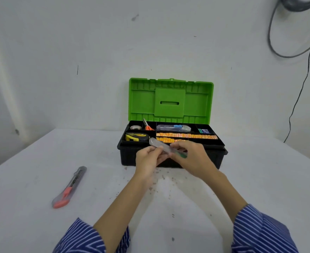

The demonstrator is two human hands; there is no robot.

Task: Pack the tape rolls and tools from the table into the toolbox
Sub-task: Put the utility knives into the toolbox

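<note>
Striped blue sleeves (pixel 81 236) fill the bottom edge at 7 and 5 o'clock, with bare forearms reaching up to meet just in front of the toolbox (pixel 170 156). Both hands hold one clear utility knife with a green end (pixel 166 147), which lies tilted from upper left to lower right over the box's front rim. Left hand (pixel 147 158) has its fingers curled round the knife's clear upper half, thumb on top. Right hand (pixel 192 157) curls its fingers over the green lower end, hiding most of it.

Behind the hands the black toolbox stands open, its green lid (pixel 170 100) upright at 12 o'clock. Its top tray is divided into compartments: a tape roll (pixel 135 127) at the back left, orange-handled scissors (pixel 147 125) just beside it, a blue and clear knife (pixel 174 128) in the long back slot, small blue items (pixel 205 131) at the back right, a yellow and black tape measure (pixel 137 137) at the front left, and rows of orange packets (pixel 185 136) across the front.

On the white table (pixel 260 179), at 9 o'clock and well apart from the box, lies a second utility knife with a red-orange slider (pixel 69 187). Brown specks dot the table near the hands. A white wall (pixel 59 52) rises behind, with grey cables (pixel 296 42) hanging at 2 o'clock.
</note>
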